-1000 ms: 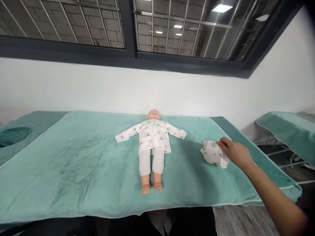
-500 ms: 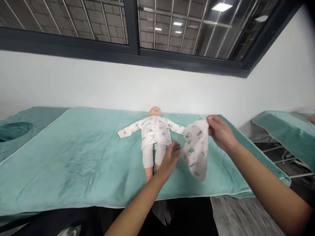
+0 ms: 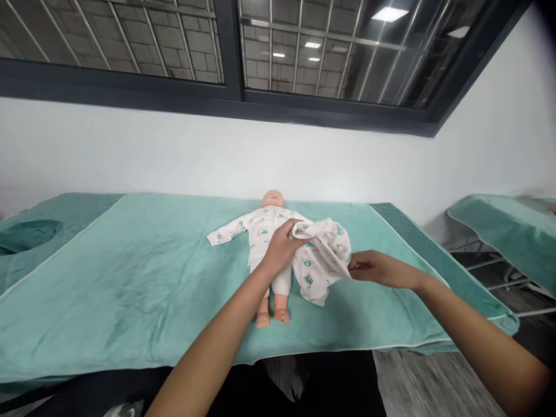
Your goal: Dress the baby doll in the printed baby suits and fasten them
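Note:
A baby doll [image 3: 271, 200] lies on its back on a teal towel [image 3: 130, 278], dressed in a printed white top and white trousers, bare feet towards me. Above its right side I hold a small white printed garment [image 3: 324, 260] between both hands. My left hand [image 3: 282, 246] is closed on the garment's upper edge, in front of the doll's body. My right hand [image 3: 377, 269] pinches the garment's right edge. The cloth hangs loosely and hides the doll's right arm.
The towel covers a padded table [image 3: 403, 231] against a white wall under a barred window. A second teal-covered table [image 3: 504, 226] stands to the right, with a gap of floor between them. A darker teal hollow [image 3: 26, 234] shows at the far left.
My right hand picked the crumpled garment off the towel and lifted it. My left hand came in and gripped it too. The garment now hangs between both hands over the doll.

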A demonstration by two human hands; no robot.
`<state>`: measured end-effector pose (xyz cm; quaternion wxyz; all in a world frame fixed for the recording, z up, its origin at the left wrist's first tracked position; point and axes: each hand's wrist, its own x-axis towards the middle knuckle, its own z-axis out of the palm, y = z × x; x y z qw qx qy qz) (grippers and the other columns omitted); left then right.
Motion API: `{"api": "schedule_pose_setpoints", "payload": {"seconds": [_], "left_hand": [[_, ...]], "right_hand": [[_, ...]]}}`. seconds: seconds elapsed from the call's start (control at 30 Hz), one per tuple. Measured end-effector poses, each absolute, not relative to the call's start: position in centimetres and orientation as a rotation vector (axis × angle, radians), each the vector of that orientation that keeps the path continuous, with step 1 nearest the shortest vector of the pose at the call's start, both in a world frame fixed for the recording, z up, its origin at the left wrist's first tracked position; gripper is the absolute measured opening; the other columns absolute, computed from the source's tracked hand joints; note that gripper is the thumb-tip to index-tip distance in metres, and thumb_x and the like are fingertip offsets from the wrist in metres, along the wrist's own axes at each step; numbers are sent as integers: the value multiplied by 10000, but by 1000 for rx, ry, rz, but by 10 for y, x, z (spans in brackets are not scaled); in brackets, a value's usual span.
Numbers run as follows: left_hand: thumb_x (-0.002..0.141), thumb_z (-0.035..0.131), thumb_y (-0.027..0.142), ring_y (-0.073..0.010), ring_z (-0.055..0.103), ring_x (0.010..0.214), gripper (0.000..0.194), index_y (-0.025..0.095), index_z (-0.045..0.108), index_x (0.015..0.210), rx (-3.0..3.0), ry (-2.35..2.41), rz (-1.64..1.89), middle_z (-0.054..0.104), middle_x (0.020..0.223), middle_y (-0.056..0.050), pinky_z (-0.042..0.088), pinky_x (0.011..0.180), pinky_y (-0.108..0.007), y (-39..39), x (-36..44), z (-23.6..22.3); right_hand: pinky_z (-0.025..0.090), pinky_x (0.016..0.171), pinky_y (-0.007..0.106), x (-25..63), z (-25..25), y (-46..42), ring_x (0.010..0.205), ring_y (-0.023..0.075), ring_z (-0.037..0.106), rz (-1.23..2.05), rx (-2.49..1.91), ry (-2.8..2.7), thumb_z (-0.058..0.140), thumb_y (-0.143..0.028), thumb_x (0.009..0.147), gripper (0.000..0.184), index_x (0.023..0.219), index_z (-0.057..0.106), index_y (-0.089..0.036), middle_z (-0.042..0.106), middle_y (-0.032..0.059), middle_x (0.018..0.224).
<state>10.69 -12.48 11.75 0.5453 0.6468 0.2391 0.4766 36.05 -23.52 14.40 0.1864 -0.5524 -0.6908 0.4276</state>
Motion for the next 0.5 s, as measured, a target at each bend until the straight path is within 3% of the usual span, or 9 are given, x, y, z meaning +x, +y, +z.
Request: {"api": "schedule_pose_setpoints", "payload": {"seconds": [0.1, 0.17, 0.23, 0.37, 0.5], "left_hand": [[758, 656, 170, -170, 610, 947, 171, 194, 657, 927, 1756, 543, 1130, 678, 985, -10, 445, 853, -273, -125, 94, 141], [766, 636, 166, -169, 610, 925, 160, 192, 646, 923, 1838, 550, 1096, 681, 983, -15, 448, 825, -271, -127, 89, 157], [762, 654, 190, -169, 603, 898, 184, 188, 639, 946, 1888, 565, 1058, 675, 969, -18, 449, 793, -267, -128, 84, 171], [751, 668, 211, -156, 574, 847, 195, 186, 622, 939, 1895, 644, 1128, 643, 933, -12, 439, 753, -256, -121, 72, 191], [770, 595, 169, -144, 573, 837, 182, 200, 586, 949, 1820, 819, 1339, 632, 916, 3, 438, 774, -253, -112, 51, 195]], "right_hand": [[490, 777, 368, 344, 152, -225, 901, 224, 611, 736, -1574, -1912, 646, -485, 858, 291, 1016, 664, -241, 661, 61, 1018], [504, 865, 391, 327, 161, -213, 1082, 251, 591, 450, -1423, -1807, 694, -465, 826, 430, 1202, 596, -282, 609, 78, 1231], [492, 919, 390, 309, 173, -200, 1168, 252, 555, 331, -1243, -1837, 709, -430, 820, 469, 1247, 570, -294, 573, 74, 1309], [469, 774, 324, 283, 193, -175, 868, 194, 588, 306, -1201, -1929, 679, -357, 839, 178, 966, 650, -237, 663, 38, 955], [393, 612, 263, 277, 203, -162, 717, 148, 512, 550, -1363, -1818, 738, -374, 766, 249, 926, 618, -225, 601, 0, 833]]}}
